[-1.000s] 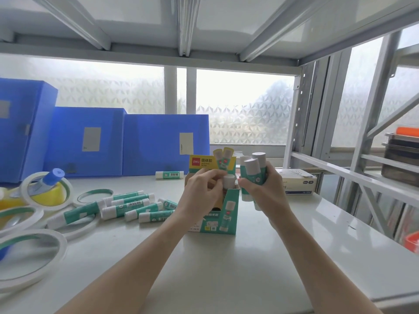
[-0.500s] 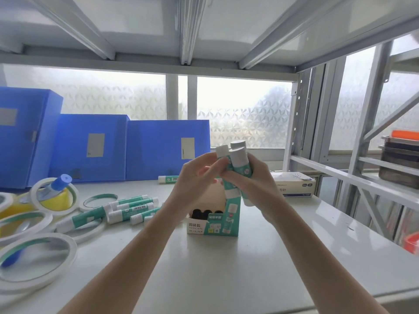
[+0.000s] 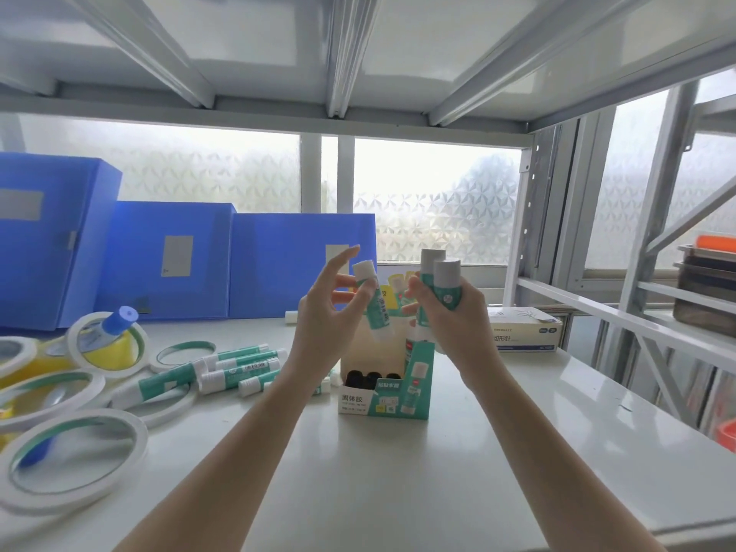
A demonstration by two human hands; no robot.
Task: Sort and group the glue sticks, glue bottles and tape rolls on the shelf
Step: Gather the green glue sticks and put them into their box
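Above an open teal-and-white glue stick box (image 3: 384, 398) in the middle of the shelf, my left hand (image 3: 326, 320) pinches one teal glue stick (image 3: 372, 300) with a white cap, its other fingers spread. My right hand (image 3: 454, 316) grips two glue sticks (image 3: 444, 286) upright, caps up. Black stick ends show inside the box. More glue sticks (image 3: 231, 368) lie in a loose pile to the left. White tape rolls (image 3: 75, 456) lie at the left, and a blue-capped glue bottle (image 3: 107, 330) rests on a yellow-cored roll.
Three blue file boxes (image 3: 171, 260) stand along the back. A single glue stick (image 3: 290, 316) lies by them. A white carton (image 3: 521, 330) sits at the back right. Shelf uprights (image 3: 517, 233) and a neighbouring rack with containers (image 3: 705, 280) bound the right side.
My hands have parted: the left one has drawn one glue stick away from the bunch to the left, leaving two in the right hand. Both hands rose above the box.
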